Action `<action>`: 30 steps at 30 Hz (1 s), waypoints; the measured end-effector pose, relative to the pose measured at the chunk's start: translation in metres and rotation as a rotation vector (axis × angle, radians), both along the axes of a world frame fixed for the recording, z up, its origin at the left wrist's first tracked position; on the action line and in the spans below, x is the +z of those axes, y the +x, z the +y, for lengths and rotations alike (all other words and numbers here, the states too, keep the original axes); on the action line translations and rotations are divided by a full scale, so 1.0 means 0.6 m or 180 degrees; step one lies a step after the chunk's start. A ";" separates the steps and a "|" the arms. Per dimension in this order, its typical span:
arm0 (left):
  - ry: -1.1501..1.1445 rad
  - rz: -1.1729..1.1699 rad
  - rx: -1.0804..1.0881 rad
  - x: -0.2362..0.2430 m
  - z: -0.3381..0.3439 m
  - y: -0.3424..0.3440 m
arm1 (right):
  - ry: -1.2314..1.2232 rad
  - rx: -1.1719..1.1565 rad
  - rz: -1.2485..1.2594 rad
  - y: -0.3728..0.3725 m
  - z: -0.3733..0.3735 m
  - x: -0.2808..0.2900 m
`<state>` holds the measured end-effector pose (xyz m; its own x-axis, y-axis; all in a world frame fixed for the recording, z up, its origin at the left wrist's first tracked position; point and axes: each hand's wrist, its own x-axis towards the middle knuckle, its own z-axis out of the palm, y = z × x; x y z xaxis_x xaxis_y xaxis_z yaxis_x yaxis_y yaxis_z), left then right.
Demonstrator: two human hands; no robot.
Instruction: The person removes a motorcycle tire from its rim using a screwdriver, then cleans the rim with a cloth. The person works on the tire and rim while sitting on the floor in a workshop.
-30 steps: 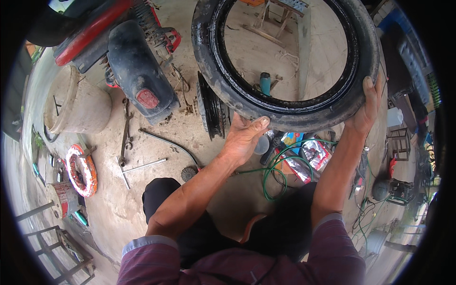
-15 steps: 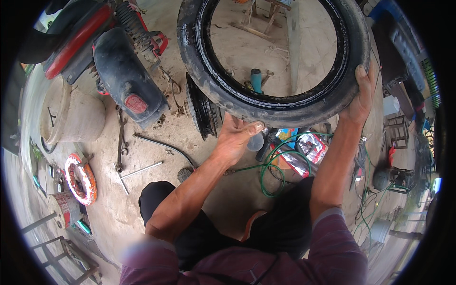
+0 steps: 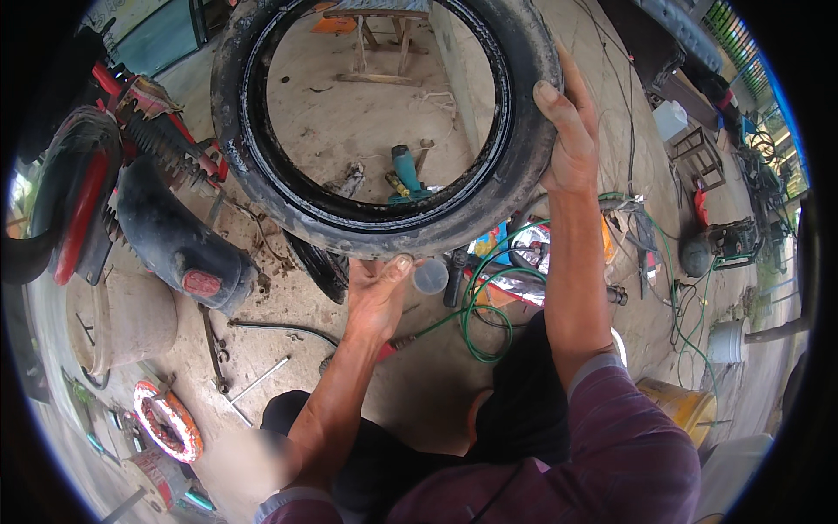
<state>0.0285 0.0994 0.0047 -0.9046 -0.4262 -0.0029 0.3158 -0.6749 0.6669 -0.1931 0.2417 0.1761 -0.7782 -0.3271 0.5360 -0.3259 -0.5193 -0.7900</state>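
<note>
A black motorcycle tyre point(image 3: 349, 234) is raised in front of me, its muddy tread turned outward and its inner edge dark and shiny. My left hand point(image 3: 375, 301) grips its lower edge with the thumb on the near side; the other fingers are mostly hidden behind it. On the right side my right hand point(image 3: 572, 144) clasps the tread, thumb toward me and fingers round the outside. Below the tyre, partly covered by it, a dark wheel rim point(image 3: 316, 266) rests on the floor. Through the tyre's opening a teal power tool point(image 3: 403, 166) shows.
A motorcycle's rear mudguard point(image 3: 175, 227) stands left, above a pale bucket point(image 3: 131, 323). A T-handle wrench point(image 3: 259, 382) and a red-and-white ring point(image 3: 168, 421) lie nearer. Right of my left hand are a clear round container point(image 3: 430, 276) and coiled green hose point(image 3: 476, 323). A wooden stool point(image 3: 380, 44) stands far ahead.
The tyre and both hands have shifted left, and the tyre now covers more of the wheel rim. My view has swung, so floor items sit lower. Both hands keep their hold.
</note>
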 end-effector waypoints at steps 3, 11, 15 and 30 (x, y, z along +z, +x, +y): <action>0.0083 0.0058 0.0015 0.009 0.002 0.004 | -0.0003 0.0080 0.0007 -0.005 0.002 -0.004; 0.0143 0.0075 -0.0024 0.010 0.015 -0.013 | -0.0006 0.0132 0.0142 -0.020 0.011 -0.003; 0.0236 -0.0059 -0.0042 0.001 0.007 -0.004 | 0.0141 0.0065 0.0181 -0.009 -0.018 -0.001; 0.0924 0.0150 -0.0644 -0.007 0.016 0.016 | 0.0831 -0.0696 -0.0042 0.000 0.055 0.017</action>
